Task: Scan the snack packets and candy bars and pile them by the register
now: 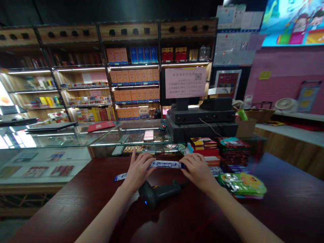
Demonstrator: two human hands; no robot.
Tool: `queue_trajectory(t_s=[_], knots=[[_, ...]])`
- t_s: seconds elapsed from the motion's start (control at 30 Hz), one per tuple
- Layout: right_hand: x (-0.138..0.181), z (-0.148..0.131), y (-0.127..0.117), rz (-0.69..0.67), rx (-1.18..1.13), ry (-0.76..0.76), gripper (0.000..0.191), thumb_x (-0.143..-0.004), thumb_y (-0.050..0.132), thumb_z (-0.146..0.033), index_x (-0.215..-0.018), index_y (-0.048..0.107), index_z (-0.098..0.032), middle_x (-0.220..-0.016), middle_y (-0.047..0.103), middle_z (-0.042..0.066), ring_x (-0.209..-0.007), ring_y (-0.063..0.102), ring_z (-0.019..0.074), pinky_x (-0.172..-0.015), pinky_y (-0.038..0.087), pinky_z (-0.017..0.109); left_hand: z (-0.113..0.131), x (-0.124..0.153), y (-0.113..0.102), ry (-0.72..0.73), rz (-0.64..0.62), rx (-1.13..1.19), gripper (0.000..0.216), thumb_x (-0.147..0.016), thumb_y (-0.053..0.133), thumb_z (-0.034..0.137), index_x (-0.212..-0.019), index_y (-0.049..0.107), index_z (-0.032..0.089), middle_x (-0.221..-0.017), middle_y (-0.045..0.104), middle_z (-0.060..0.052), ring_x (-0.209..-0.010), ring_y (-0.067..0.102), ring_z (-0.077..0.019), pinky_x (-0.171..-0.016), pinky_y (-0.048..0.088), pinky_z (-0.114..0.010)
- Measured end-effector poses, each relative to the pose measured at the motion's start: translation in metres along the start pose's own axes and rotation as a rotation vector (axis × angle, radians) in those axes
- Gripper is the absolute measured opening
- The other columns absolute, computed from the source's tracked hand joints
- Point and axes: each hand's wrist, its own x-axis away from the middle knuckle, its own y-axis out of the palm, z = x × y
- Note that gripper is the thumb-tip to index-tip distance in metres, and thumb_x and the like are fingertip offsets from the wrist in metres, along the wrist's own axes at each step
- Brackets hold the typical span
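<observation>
A long blue-and-white packet [165,164] lies across the dark red counter [83,199], and both hands hold it by its ends. My left hand [138,169] pinches the left end, with one finger stretched forward. My right hand [197,170] grips the right end with curled fingers. A second blue-and-white strip [119,177] lies flat to the left of my left hand. Just below my hands, a black handheld barcode scanner [158,193] with a small blue light rests on the counter.
Stacks of red and green snack packets [220,150] and a green-yellow bag [241,184] sit to the right. A till with a screen [199,118] stands behind, on a glass display case [131,136]. Shelves of boxed goods [134,87] fill the back wall.
</observation>
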Motion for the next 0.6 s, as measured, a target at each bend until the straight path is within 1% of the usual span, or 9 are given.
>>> queue_trajectory(t_s=[0.13, 0.27, 0.4, 0.6], knots=[[0.005, 0.015, -0.013, 0.032, 0.087, 0.044, 0.025, -0.08, 0.071, -0.022, -0.105, 0.07, -0.023, -0.127, 0.065, 0.01, -0.122, 0.053, 0.0284, -0.103, 0.036, 0.044, 0.022, -0.016, 0.006, -0.017, 0.003, -0.03, 0.024, -0.088, 0.066, 0.025, -0.113, 0.065, 0.028, -0.118, 0.065, -0.003, -0.122, 0.054, -0.025, -0.121, 0.003, -0.063], [0.015, 0.033, -0.024, 0.047, 0.147, 0.088, 0.025, -0.078, 0.073, -0.021, -0.103, 0.071, -0.024, -0.139, 0.057, 0.013, -0.134, 0.044, 0.0315, -0.109, 0.032, 0.049, 0.047, -0.032, 0.018, -0.011, 0.019, -0.054, 0.022, -0.087, 0.066, 0.023, -0.109, 0.066, 0.027, -0.123, 0.062, -0.005, -0.124, 0.052, -0.0268, -0.12, 0.006, -0.065], [0.028, 0.051, -0.036, 0.032, 0.19, 0.116, 0.023, -0.076, 0.073, -0.019, -0.099, 0.073, -0.025, -0.146, 0.051, 0.014, -0.141, 0.038, 0.0332, -0.112, 0.03, 0.054, 0.07, -0.044, 0.031, 0.001, 0.004, -0.051, 0.021, -0.086, 0.067, 0.022, -0.106, 0.066, 0.027, -0.123, 0.06, -0.006, -0.125, 0.051, -0.0279, -0.12, 0.012, -0.066], [0.048, 0.082, -0.049, 0.016, 0.226, 0.147, 0.024, -0.076, 0.071, -0.014, -0.098, 0.073, -0.025, -0.152, 0.044, 0.012, -0.144, 0.031, 0.0334, -0.11, 0.032, 0.055, 0.102, -0.062, 0.057, 0.016, -0.02, -0.022, 0.017, -0.085, 0.069, 0.026, -0.102, 0.067, 0.027, -0.122, 0.06, -0.006, -0.123, 0.051, -0.0282, -0.119, 0.017, -0.065]])
